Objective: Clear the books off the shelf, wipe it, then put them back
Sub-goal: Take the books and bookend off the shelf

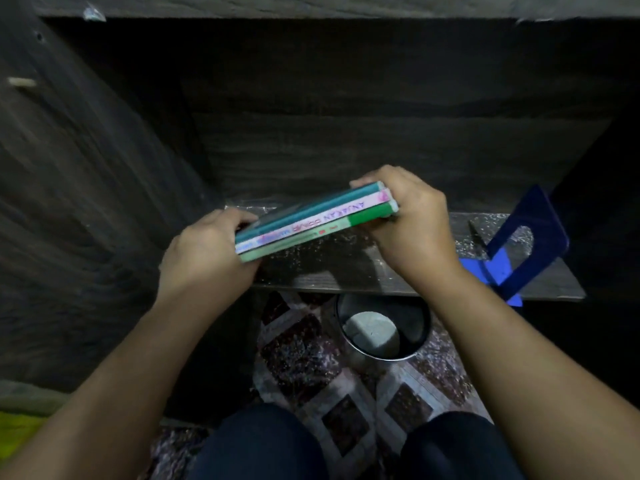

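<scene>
Person | left hand (204,252): bare, fingers and knuckles uncovered | right hand (412,223): bare, the same | left forearm (114,386): bare, runs back from the left hand to the frame's edge | right forearm (519,358): bare, behind the right hand | trousers (259,445): dark navy, plain cloth, over both knees, below the hands, between the forearms

Head view, close, looking down into shelf (415,271).

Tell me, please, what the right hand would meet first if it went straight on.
Likely the back wall of the shelf: the right hand, gripping the books, points inward, and nothing shows in between, though depth is unclear.
</scene>
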Demonstrator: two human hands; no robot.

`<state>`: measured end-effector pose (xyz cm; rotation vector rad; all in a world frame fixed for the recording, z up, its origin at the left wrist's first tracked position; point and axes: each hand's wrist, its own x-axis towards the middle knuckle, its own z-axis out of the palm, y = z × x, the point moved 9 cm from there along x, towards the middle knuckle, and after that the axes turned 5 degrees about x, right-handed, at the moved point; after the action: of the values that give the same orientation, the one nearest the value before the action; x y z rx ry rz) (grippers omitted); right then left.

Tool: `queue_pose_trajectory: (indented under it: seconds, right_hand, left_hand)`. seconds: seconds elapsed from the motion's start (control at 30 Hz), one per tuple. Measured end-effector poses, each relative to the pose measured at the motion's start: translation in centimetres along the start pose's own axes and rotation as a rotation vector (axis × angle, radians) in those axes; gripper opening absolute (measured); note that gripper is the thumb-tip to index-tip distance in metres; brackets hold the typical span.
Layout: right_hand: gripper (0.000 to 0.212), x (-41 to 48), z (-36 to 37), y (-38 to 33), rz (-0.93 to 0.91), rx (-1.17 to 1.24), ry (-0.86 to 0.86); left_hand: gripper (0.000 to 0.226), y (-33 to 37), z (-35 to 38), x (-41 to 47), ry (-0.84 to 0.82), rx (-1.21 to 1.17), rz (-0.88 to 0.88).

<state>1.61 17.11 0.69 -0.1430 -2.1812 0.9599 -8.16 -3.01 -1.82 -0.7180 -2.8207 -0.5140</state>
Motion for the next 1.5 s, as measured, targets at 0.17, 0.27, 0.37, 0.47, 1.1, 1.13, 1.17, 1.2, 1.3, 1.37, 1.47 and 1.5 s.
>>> queue_pose_trajectory:
  seconds: [0.17, 0.27, 0.37, 0.47, 1.1, 1.13, 1.17, 1.2, 1.3, 1.37, 1.47, 1.5]
  right_hand:
    - [0.033, -4.5, -5.7, 2.2, 0.352, 0.114, -0.026]
    - [0.038, -6.2, -9.7, 0.5, 0.286, -0.177, -0.085]
    - [0.040, -8.4, -10.2, -0.9, 0.258, -0.515, -0.300]
    - [0.041, -11.0, -10.5, 0.1, 0.352, -0.592, -0.403]
    - [0.033, -31.2, -39.2, 2.5, 0.919, -0.919, -0.310]
    - [0.032, -32.0, -40.4, 2.7, 0.939, -0.956, -0.291]
    - [0.032, -32.9, -41.4, 2.9, 0.952, -0.995, -0.269]
    - [0.032, -33.7, -42.3, 3.1, 0.959, -1.037, -0.244]
    - [0.033, -35.8, -44.2, 3.6, 0.977, -1.153, -0.138]
    - [0.034, -37.3, -44.9, 4.4, 0.960, -1.209, -0.033]
    - [0.038, -40.0, -43.8, 5.9, 0.845, -1.206, 0.181]
    - [0.042, -41.2, -42.9, 6.7, 0.831, -1.188, 0.230]
  left_hand:
    - [0.047, 6.6, -0.5, -0.3, 0.052, 0.174, 0.298]
    - [0.044, 10.8, 0.5, -0.8, -0.038, 0.332, 0.416]
    - [0.034, 16.0, 1.3, -2.8, -0.080, 0.507, 0.567]
    - [0.022, 21.7, 2.2, -6.4, -0.097, 0.613, 0.766]
    - [0.023, 50.1, 6.0, -27.6, -0.358, 0.285, 1.389]
    - [0.020, 51.2, 6.6, -28.5, -0.356, 0.257, 1.408]
    - [0.018, 52.2, 7.2, -29.3, -0.353, 0.225, 1.421]
    - [0.014, 53.0, 7.9, -30.1, -0.350, 0.190, 1.425]
    - [0.022, 54.9, 10.1, -32.0, -0.312, 0.109, 1.421]
    - [0.025, 55.6, 11.3, -32.8, -0.230, 0.059, 1.417]
    - [0.035, 55.8, 13.5, -34.4, -0.046, 0.034, 1.472]
    - [0.041, 55.4, 14.5, -34.8, -0.026, 0.014, 1.487]
